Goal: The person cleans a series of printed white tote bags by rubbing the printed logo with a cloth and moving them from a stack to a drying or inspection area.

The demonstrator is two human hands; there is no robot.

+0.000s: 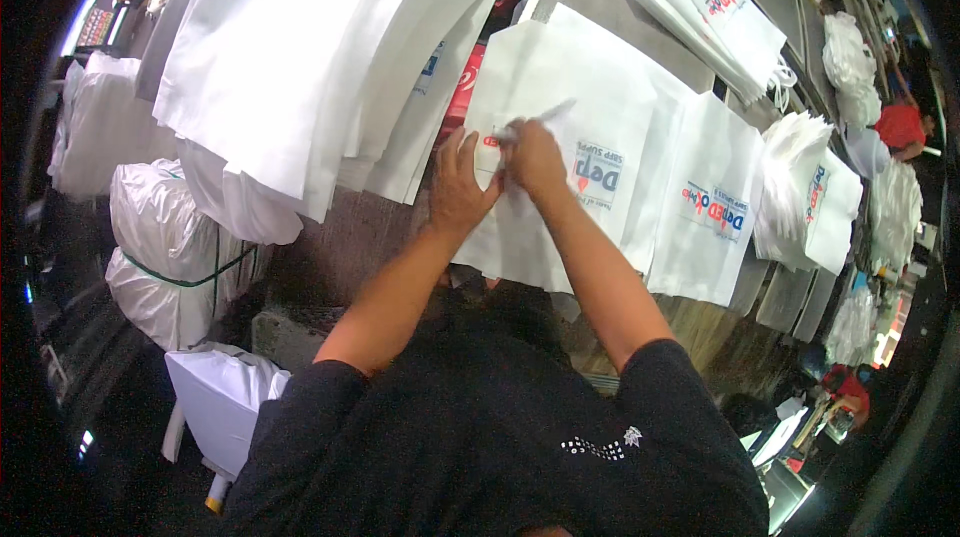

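A white printed bag (550, 57) lies flat in front of me, with red and blue lettering on its face. My left hand (460, 187) rests on its left part with the fingers stretched out. Close beside it, my right hand (535, 159) is closed over the red print. A thin, pale, pointed thing (557, 112) sticks out by the right fingers; it is too blurred to name. Another white printed bag (705, 202) lies just to the right, partly under the first one's edge.
Large white sheets (280, 47) overlap at the upper left. A wrapped white bundle (165, 247) tied with a green strap sits below them. More printed bags (705, 2) lie at the upper right, and a fanned stack (810, 192) stands farther right. Distant people in red are at the right.
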